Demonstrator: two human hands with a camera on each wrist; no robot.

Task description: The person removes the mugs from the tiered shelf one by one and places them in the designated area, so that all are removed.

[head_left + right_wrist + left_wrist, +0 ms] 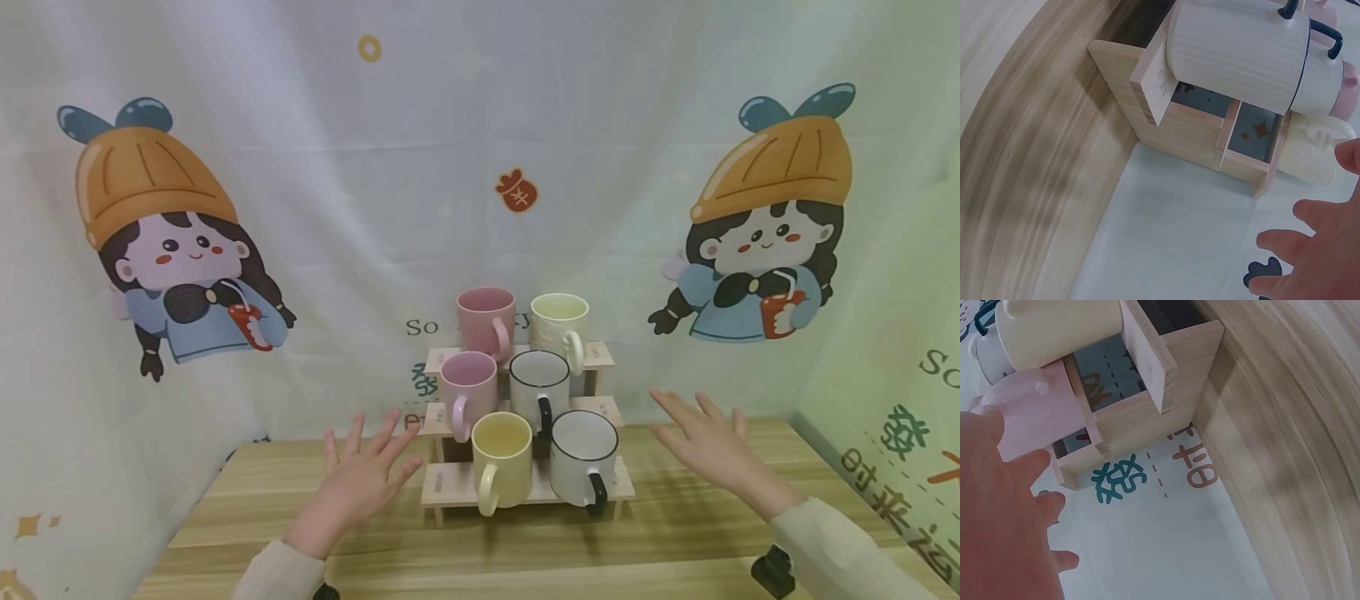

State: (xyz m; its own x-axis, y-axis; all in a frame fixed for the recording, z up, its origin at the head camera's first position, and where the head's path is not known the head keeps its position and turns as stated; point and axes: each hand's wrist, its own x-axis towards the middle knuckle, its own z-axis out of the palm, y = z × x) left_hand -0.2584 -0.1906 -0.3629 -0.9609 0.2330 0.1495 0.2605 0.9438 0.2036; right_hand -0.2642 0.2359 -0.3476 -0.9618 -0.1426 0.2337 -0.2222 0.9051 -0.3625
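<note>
A stepped wooden rack on the table carries mugs in pairs on its three tiers. On top stand a dark pink mug and a cream mug. The middle tier bears a lilac-pink mug and a white mug with black rim and handle. Below are a yellow mug and another black-rimmed white mug. My left hand, fingers spread, hovers left of the rack. My right hand is held out to its right, fingers extended. Both palms hold nothing.
The wood-grain table spreads under and around the rack. Behind and at both sides hangs a pale cloth printed with cartoon figures and lettering. Black wrist devices show at the left wrist and right wrist.
</note>
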